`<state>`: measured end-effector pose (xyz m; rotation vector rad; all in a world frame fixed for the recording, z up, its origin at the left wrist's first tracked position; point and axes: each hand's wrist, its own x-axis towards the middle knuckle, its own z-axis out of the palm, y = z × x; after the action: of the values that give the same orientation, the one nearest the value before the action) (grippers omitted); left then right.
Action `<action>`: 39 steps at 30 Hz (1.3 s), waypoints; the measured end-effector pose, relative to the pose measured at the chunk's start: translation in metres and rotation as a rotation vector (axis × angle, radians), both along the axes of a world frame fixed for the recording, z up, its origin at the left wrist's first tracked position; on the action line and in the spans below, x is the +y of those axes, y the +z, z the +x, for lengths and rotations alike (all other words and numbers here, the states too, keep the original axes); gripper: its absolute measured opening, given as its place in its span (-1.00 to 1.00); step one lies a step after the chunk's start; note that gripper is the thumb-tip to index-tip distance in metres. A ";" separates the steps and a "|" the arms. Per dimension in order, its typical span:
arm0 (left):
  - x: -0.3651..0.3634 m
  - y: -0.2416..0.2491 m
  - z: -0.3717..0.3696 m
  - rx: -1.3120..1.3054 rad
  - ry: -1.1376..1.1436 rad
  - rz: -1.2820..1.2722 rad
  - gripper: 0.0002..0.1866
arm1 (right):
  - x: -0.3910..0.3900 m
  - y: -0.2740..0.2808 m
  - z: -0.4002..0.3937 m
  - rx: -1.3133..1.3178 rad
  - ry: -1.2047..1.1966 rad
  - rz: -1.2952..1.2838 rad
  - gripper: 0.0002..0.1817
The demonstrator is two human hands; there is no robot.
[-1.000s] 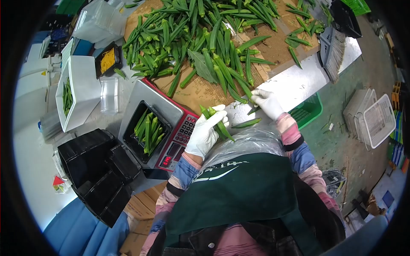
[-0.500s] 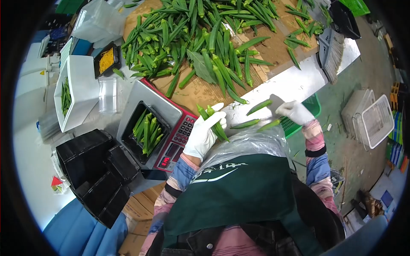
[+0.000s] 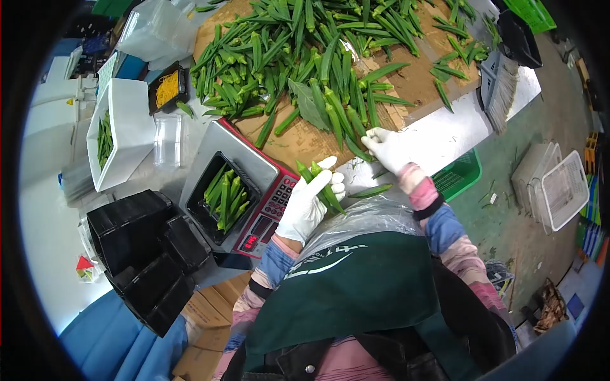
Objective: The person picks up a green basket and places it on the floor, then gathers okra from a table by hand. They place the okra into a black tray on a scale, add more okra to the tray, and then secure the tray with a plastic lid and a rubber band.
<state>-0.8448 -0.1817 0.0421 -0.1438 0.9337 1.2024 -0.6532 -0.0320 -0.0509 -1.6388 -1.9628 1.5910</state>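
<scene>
My left hand (image 3: 308, 206), in a white glove, is closed around a few green okra pods (image 3: 326, 193) beside the weighing scale. My right hand (image 3: 385, 150), gloved too, has its fingers curled together at the near edge of a large okra pile (image 3: 273, 60). Its fingertips meet the pods there, and what they pinch is hidden. One loose okra pod (image 3: 371, 190) lies between my hands, close to the apron. On the scale (image 3: 270, 174), with its red display lit, rests a black tray (image 3: 198, 208) holding several pods.
Stacked black trays (image 3: 136, 235) stand left of my arm. A white bin (image 3: 130, 143) with okra and a small tray of yellow bands (image 3: 166, 90) sit beyond the scale. A brush (image 3: 497, 92) lies at the table's right edge, near a green basket (image 3: 467, 178).
My right hand has moved left and forward to the pile's edge; the pod that was at its fingers no longer shows. My left hand keeps its pods. The view has shifted slightly.
</scene>
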 end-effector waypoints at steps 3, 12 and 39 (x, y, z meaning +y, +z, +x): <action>0.000 -0.008 -0.002 -0.013 0.009 -0.006 -0.54 | 0.001 0.042 0.018 0.326 -0.070 -0.337 -0.72; 0.009 -0.007 0.002 -0.031 -0.006 -0.029 -0.62 | -0.013 0.053 0.040 0.833 -0.129 -0.650 -0.74; 0.016 0.012 0.004 0.108 -0.019 -0.037 -0.69 | 0.070 0.043 -0.013 0.791 -0.454 -0.461 -0.72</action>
<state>-0.8406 -0.1662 0.0537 -0.1004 1.0501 1.1850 -0.6657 0.0377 -0.0076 -1.1418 -0.8198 2.1120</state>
